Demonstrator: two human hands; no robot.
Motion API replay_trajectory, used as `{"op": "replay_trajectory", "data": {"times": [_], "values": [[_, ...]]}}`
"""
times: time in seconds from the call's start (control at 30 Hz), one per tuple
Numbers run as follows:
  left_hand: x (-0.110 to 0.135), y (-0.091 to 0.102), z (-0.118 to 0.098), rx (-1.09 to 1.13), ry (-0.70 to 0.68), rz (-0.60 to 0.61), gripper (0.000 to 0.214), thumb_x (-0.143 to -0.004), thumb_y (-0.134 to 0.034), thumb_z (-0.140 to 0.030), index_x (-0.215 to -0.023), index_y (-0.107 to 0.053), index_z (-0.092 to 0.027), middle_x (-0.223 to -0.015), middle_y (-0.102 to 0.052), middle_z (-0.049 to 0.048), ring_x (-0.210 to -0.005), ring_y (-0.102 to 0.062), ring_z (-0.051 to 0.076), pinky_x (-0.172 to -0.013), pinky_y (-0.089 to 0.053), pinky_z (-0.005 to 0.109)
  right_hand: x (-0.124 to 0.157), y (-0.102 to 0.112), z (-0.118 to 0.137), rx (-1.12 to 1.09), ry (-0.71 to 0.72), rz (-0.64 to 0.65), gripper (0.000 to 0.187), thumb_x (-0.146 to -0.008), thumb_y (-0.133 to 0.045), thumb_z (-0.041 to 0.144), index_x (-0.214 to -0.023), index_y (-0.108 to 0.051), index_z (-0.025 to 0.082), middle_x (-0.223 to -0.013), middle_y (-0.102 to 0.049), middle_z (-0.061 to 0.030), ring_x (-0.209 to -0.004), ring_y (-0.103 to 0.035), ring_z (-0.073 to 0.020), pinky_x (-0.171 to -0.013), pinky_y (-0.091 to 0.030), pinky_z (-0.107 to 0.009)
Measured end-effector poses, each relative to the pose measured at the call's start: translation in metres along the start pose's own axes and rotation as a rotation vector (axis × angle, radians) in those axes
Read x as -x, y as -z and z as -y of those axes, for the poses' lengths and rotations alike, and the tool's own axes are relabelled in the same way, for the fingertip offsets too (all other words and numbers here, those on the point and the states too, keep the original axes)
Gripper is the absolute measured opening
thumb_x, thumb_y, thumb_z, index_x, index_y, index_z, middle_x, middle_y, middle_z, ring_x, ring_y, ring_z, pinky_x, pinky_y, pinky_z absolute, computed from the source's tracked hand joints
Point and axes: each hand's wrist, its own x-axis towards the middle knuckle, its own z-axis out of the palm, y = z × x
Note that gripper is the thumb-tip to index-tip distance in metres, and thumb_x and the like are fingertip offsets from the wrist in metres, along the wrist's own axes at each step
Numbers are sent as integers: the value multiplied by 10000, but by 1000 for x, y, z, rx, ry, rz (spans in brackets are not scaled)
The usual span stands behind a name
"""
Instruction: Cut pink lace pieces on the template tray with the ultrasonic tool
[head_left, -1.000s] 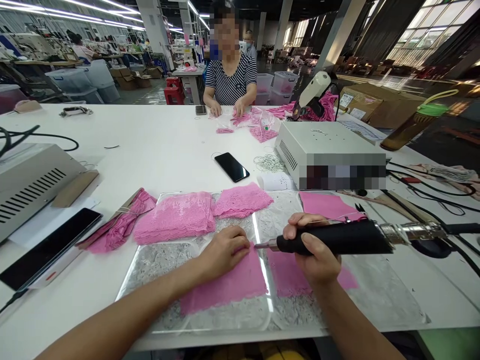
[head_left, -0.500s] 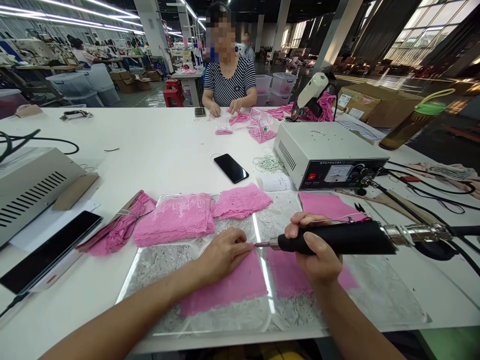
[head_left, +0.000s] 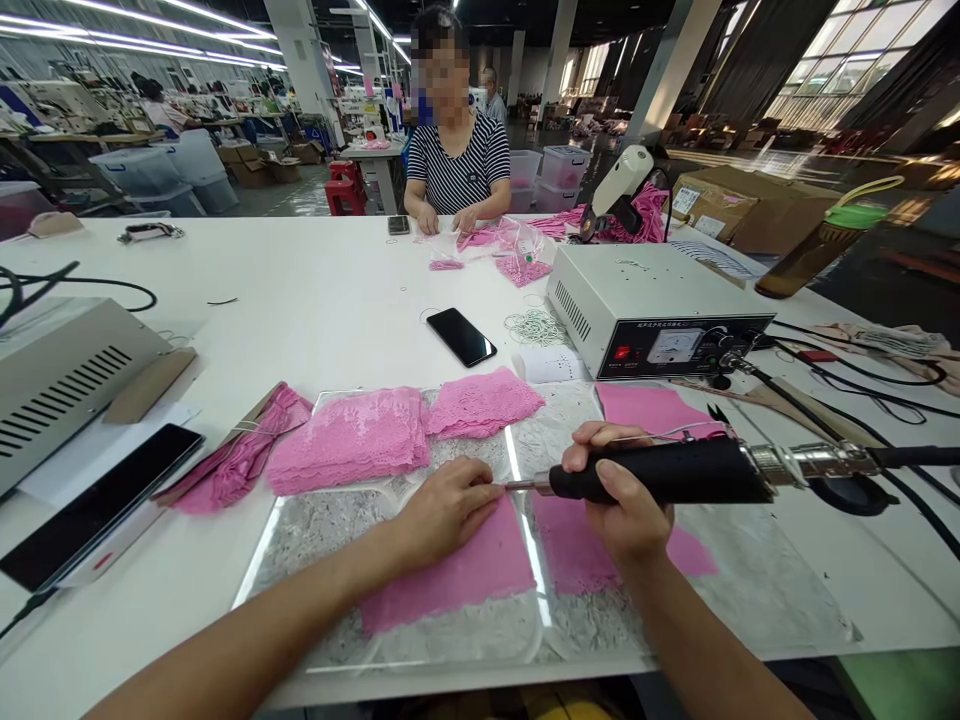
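Observation:
My right hand [head_left: 626, 500] is wrapped round a black-handled ultrasonic handpiece [head_left: 682, 472], held nearly level with its thin metal tip pointing left. That tip meets the fingertips of my left hand [head_left: 450, 505] at the top edge of a pink fabric piece [head_left: 457, 580]. My left fingers lie extended on this cloth, pressing it down; whether they also pinch something there is hidden. Beneath my right hand lies a second pink fabric piece [head_left: 577, 550]. Just beyond my left hand are a stack of pink lace [head_left: 352, 440] and a smaller lace pile [head_left: 484, 403].
A cable links the handpiece to a grey control box [head_left: 660, 300]. A clear-covered mat [head_left: 315, 550] lies under the cloth. Nearby are a phone [head_left: 461, 337], a tied pink bundle [head_left: 247, 450] and a black tablet-like device [head_left: 97, 510]. A co-worker [head_left: 459, 165] handles pink items across the table.
The handpiece and my right hand have shifted slightly left and up, its tip staying by my left fingertips. My left hand and the cloth look nearly the same.

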Motion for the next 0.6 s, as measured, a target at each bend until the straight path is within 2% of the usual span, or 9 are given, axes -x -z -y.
{"op": "replay_trajectory", "data": {"times": [0.6], "values": [[1, 2, -2, -84, -27, 13, 336, -1015, -383, -275, -1038, -701, -169, -955, -625, 96, -850, -568, 170, -748, -506, 306, 0, -4, 3, 61, 6, -2, 112, -726, -601, 268, -826, -589, 219, -836, -585, -17, -581, -566, -123, -610, -498, -353]]}}
